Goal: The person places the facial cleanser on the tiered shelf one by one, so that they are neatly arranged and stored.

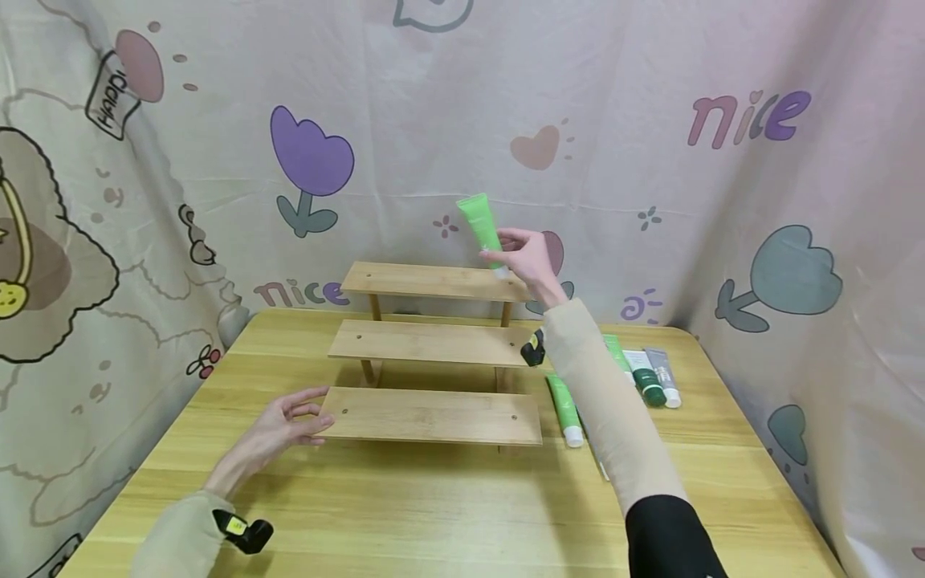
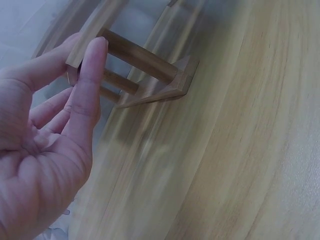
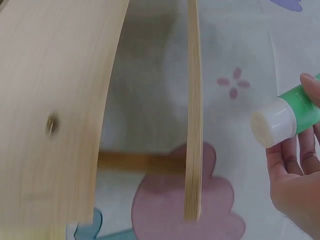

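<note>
A three-step wooden display rack (image 1: pixel 426 415) stands on the table. My left hand (image 1: pixel 278 429) pinches the left end of its lowest board, thumb and fingers on either side of the edge, as the left wrist view shows on the board's end (image 2: pixel 92 37). Above the top board (image 1: pixel 433 281), my right hand (image 1: pixel 530 258) holds a light green squeeze tube (image 1: pixel 478 221) between thumb and fingers. The tube tilts, with its flat crimped end up and its white cap (image 3: pixel 272 122) down. In the right wrist view the cap is apart from the boards.
Right of the rack lies another green tube (image 1: pixel 565 409). Farther right are a white tube with a dark green cap (image 1: pixel 649 387), a grey tube (image 1: pixel 661 369) and a green one (image 1: pixel 614 349), partly behind my right sleeve. A printed curtain (image 1: pixel 614 96) hangs behind the table (image 1: pixel 462 514).
</note>
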Motion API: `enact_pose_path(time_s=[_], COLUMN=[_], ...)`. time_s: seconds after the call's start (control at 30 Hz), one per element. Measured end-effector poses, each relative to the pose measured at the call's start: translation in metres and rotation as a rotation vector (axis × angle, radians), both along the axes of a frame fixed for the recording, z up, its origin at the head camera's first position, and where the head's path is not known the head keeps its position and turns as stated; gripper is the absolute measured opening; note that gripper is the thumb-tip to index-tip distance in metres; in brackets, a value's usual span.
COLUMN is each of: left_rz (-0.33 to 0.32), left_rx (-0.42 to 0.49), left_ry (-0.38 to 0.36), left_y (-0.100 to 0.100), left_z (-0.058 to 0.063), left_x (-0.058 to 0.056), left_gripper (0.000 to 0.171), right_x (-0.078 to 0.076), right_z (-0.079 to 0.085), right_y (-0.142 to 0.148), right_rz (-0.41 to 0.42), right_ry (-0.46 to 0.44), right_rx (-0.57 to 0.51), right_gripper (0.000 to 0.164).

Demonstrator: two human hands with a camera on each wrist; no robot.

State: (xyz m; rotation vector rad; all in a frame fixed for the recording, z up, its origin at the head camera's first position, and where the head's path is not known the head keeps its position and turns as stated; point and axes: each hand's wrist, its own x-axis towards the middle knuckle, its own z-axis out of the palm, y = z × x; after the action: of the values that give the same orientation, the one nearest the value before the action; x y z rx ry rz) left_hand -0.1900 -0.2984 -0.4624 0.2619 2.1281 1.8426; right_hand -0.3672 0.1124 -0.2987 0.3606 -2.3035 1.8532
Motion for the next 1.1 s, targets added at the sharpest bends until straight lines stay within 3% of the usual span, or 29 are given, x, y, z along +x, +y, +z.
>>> enact_pose_path(time_s=[0.5,0.83,1.1], left_rz=[0.003,0.024,0.011], left_rx=[-0.023,-0.061,-0.042], left_ry=[0.0,0.005,0.017], left_y=[0.0,0.0,0.001], left_z=[-0.003,-0.002,-0.003], left_x=[-0.001,0.0,-0.001], left_gripper=[0.078,0.077,0.076], right_x=[-0.016,-0.018,-0.017], right_z=[-0.015,-0.023,-0.026], right_y=[-0.066,-0.099,-0.117], right_rz=[-0.014,0.029,0.075], right_ry=[0.086,-0.101,-0.162], right_rx=[-0.114,-0.329,-0.367], right_gripper=[0.042,0.047,0.049])
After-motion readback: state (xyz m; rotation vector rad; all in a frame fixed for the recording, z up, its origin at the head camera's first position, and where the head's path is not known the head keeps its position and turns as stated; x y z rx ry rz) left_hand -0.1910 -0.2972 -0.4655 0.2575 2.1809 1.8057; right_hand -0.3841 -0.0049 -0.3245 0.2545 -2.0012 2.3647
